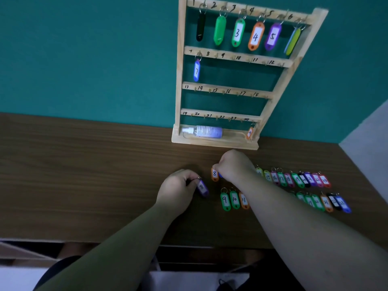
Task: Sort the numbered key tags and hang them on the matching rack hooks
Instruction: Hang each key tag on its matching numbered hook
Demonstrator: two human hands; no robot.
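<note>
A wooden key rack [180, 80] stands against the teal wall, its hooks numbered 1 to 24. Tags hang on hooks 1 to 6, and a blue tag 7 [196, 70] on hook 7. My left hand [178, 186] pinches the ring of a purple tag marked 8 [202, 188] just above the table. My right hand [236, 165] grips an orange tag marked 8 [214, 174] at the table surface. Green tags 9 [225, 200] and 10 [234, 199] and an orange tag 11 [244, 200] lie below it. Two rows of several more tags [302, 179] stretch to the right, partly hidden by my right forearm.
A small spray bottle [204, 131] lies in the rack's base tray, with an orange tag [249, 133] hanging at its right end under hook 24. The brown wooden table [84, 175] spreads to the left. A white wall [369, 139] borders the right.
</note>
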